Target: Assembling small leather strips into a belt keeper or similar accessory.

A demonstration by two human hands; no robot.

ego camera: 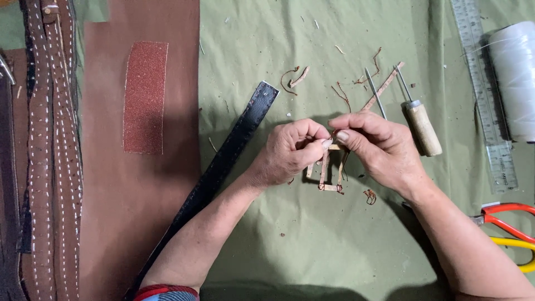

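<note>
1. Left hand (290, 153) pinching the top of a small tan leather frame (330, 170) between thumb and fingertips, at the middle of the green desk (312, 245).
2. Right hand (376, 145) meeting it from the other side, thumb and forefinger closed on the same top edge of the frame, where a reddish-brown thread (341, 167) hangs down.
3. Frame held just above the desk, its lower bar and two uprights showing below the fingers, thread knots at the lower corners.
4. Left of the frame: a black stitched strap (234, 147) running diagonally under the left forearm.
5. Farther left of the frame: a brown leather sheet (139, 195) with a strip of sandpaper (145, 97) on it, and brown belts with white stitching (53, 167) at the edge.
6. Above and right of the frame: a wooden-handled awl (419, 125), a thin metal needle tool (376, 95), and leather trimmings (292, 78).
7. Far right of the frame: a clear ruler (485, 95), a white thread spool (515, 78), red and yellow scissors (510, 231).
</note>
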